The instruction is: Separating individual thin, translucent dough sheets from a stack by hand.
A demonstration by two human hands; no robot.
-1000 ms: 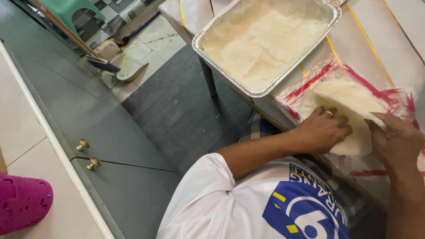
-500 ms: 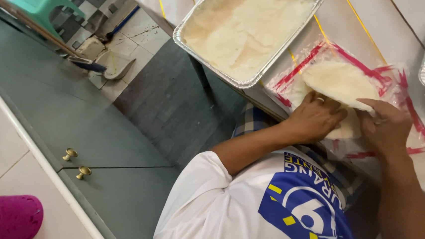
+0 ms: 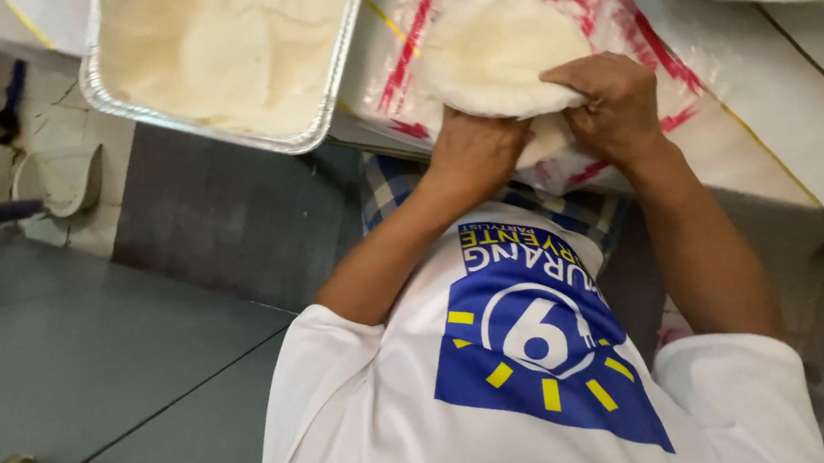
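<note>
- Both hands grip the near edge of the round dough sheet (image 3: 496, 47): left hand (image 3: 472, 152) curled tight on it, right hand (image 3: 616, 101) with fingers folded over it.
- It lies on a plastic sheet (image 3: 712, 94), likely to stop sticking.
- Foil tray (image 3: 334, 82) of pale dough sits close by.

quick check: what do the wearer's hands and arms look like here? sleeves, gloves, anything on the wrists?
Both the left hand and the right hand are bare: no gloves, and no rings, watch or bands visible. The forearms are uncovered up to short white T-shirt sleeves. The white T-shirt carries a blue printed emblem with yellow rays. A blue-and-white checked cloth shows at the waist.
</note>
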